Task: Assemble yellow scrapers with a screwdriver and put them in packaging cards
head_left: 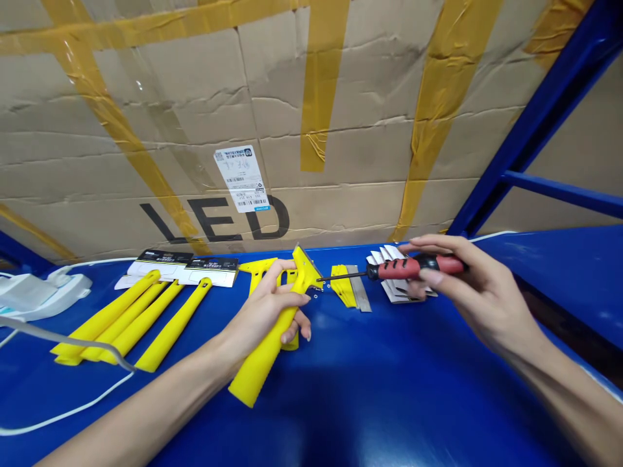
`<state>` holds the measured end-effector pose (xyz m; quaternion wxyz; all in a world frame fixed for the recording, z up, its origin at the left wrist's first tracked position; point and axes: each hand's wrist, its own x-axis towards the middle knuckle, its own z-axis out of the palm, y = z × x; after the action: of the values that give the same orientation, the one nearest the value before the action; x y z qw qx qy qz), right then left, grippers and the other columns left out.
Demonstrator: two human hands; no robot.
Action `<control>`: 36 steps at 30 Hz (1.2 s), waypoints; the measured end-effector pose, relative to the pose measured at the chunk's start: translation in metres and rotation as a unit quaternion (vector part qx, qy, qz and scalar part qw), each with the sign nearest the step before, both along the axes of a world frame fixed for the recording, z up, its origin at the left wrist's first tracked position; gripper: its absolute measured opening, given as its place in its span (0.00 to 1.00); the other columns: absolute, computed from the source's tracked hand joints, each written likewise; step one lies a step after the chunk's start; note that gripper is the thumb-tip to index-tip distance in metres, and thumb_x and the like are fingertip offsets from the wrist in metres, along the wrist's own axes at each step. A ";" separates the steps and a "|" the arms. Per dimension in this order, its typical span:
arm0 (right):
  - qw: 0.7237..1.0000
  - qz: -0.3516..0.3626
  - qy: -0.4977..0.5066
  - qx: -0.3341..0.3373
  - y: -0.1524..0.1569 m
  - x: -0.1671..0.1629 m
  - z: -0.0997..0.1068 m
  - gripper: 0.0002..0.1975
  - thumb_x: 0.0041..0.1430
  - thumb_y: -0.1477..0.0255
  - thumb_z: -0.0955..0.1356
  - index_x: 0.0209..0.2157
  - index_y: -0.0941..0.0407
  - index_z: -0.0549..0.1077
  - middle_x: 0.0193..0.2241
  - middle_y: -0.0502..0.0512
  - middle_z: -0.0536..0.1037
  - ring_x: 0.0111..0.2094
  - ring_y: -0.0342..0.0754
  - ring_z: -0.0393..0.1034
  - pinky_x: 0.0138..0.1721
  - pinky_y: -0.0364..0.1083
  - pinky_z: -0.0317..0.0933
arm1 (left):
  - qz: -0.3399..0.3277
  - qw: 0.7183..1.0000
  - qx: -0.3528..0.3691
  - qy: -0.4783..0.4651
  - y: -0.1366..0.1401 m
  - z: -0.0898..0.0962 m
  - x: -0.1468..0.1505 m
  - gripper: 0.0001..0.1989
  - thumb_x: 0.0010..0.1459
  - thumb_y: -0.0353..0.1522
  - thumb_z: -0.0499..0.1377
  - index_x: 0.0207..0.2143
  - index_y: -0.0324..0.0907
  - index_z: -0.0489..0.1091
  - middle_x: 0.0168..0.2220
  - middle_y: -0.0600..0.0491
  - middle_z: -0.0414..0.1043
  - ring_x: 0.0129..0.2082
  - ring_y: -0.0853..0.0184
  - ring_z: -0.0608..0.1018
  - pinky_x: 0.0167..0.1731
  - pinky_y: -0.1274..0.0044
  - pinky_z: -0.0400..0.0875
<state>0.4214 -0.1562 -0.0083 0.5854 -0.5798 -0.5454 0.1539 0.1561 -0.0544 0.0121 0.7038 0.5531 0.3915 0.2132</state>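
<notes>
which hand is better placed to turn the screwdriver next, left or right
Probably the right hand: it holds the red-and-black screwdriver, its tip at the yellow scraper's head. The left hand is occupied, gripping the scraper by its handle.

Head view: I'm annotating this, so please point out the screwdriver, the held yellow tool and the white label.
Screwdriver [396, 272]: head view, on its red grip.
Held yellow tool [267, 351]: head view, on its handle.
White label [242, 179]: head view, on its printed face.
</notes>
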 end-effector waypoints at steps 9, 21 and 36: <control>1.000 -0.019 0.007 -0.021 0.000 -0.003 0.005 0.18 0.59 0.59 0.72 0.49 0.51 0.76 0.32 0.52 0.80 0.20 0.43 0.70 0.21 0.44 0.68 | 0.008 0.999 -0.014 -0.049 0.007 -0.003 0.002 0.24 0.52 0.27 0.61 0.47 0.50 0.53 0.22 0.60 0.73 0.11 0.67 0.73 0.10 0.86 0.56; 0.998 0.030 0.048 -0.036 0.001 0.006 0.002 0.21 0.59 0.59 0.73 0.52 0.50 0.76 0.45 0.56 0.82 0.22 0.44 0.74 0.24 0.46 0.71 | 0.010 1.000 -0.009 -0.022 0.002 -0.003 0.001 0.24 0.52 0.29 0.61 0.48 0.48 0.54 0.21 0.59 0.71 0.14 0.64 0.76 0.13 0.84 0.57; 0.999 0.026 -0.005 -0.046 0.001 0.005 0.000 0.16 0.63 0.61 0.70 0.50 0.50 0.76 0.43 0.55 0.82 0.23 0.43 0.73 0.25 0.45 0.70 | 0.008 0.999 -0.004 -0.032 0.004 -0.001 -0.001 0.23 0.55 0.28 0.62 0.47 0.50 0.53 0.36 0.53 0.75 0.24 0.59 0.84 0.16 0.83 0.65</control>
<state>0.4262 -0.1551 -0.0085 0.5516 -0.5925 -0.5551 0.1911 0.1553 -0.0506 0.0115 0.7164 0.5402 0.3738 0.2350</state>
